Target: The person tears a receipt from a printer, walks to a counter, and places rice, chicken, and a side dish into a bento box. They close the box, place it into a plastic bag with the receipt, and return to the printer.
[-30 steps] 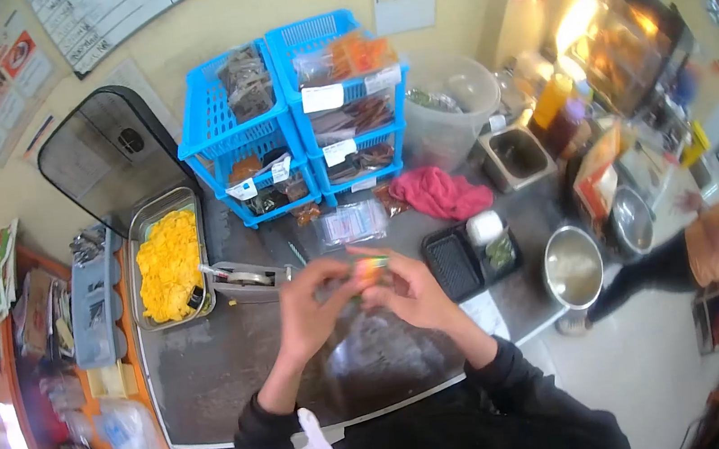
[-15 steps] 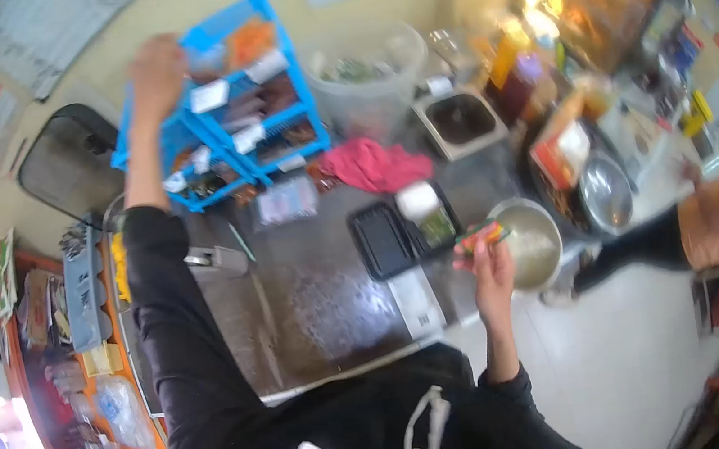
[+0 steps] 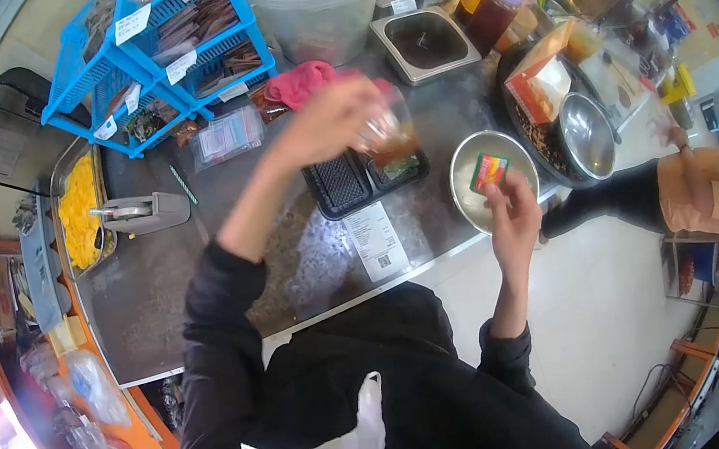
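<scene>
My left hand is closed on a small clear plastic bag with something orange-brown in it. The bag hangs over the right part of a black takeaway container, partly covering it; something green shows in that compartment. My right hand pinches a small red, yellow and green packet between thumb and fingers. Below the packet is a round metal bowl at the counter's front edge. A printed receipt lies flat, its upper end against the container.
Blue stacked baskets hold packed goods at the back left, near a tape dispenser. A pink cloth, a clear tub and a steel pan stand behind. Another person's arm is at right.
My left hand has come from the blue baskets down to the container, now with a clear bag in it. My right hand still holds the packet, now over the bowl. The view has tilted down.
</scene>
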A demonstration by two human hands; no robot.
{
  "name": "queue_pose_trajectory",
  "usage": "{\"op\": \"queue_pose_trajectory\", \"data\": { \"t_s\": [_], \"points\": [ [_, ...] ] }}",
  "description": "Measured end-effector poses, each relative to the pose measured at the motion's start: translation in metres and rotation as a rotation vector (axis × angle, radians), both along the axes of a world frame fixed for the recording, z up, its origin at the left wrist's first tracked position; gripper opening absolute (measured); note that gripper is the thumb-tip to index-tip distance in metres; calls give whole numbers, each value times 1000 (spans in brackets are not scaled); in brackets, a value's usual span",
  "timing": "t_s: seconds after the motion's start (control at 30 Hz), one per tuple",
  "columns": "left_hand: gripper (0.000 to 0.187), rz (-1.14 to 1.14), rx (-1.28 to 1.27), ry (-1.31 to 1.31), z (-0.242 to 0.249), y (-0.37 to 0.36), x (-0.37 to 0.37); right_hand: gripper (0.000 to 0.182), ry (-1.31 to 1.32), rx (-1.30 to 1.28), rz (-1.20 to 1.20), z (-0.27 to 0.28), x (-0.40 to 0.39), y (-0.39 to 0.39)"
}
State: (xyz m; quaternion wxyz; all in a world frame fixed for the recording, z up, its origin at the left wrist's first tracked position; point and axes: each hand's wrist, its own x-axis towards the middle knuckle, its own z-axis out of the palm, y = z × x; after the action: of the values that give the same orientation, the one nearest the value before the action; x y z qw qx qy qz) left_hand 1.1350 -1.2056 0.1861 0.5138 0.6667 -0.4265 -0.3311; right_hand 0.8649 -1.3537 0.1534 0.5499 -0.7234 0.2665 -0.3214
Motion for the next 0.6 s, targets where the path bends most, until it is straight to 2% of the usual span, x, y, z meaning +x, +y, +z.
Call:
{"op": "queue_pose_trajectory", "data": {
  "t_s": [0.07,0.13,0.23,0.33,0.37,0.5,0.57,0.6],
  "points": [
    [11,-68,77,75,-79,-32,-10,22,37,-62,34,0,9,-6],
    [9,-67,106,-324,-145,-47,-12,22,123,-167,105,-4,21,-13],
    [12,144,243,-738,-152,-46,-30,18,289,-299,244,-2,44,-13],
    [17,206,99,-916,-133,-39,-36,14,487,-727,333,-4,66,-17],
    [21,233,64,-963,-134,-38,-34,13,532,-794,336,-11,76,-19],
    [32,159,146,-863,-141,-40,-31,14,780,-1014,477,-53,120,-24],
    [31,200,64,-823,-157,-42,-33,14,962,-1086,550,-68,136,-20],
    [30,219,21,-806,-155,-42,-33,13,965,-1101,547,-74,138,-19]
  ]
}}
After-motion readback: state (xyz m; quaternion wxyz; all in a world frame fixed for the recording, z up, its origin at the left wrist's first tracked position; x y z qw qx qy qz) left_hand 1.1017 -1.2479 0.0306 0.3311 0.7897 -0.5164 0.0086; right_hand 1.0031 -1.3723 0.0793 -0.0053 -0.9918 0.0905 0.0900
